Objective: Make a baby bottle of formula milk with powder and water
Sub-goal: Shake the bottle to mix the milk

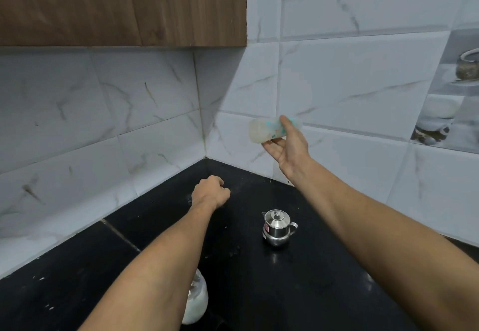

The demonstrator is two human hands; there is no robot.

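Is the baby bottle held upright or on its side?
On its side: the baby bottle lies almost level in the right hand, its image blurred.

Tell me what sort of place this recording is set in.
Most likely a home kitchen corner: a black counter, marble-look wall tiles, a wood cabinet overhead, and a small steel pot on the counter.

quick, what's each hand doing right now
Left hand: closed in a fist, nothing visible in it.
Right hand: holding the baby bottle on its side, thumb on top.
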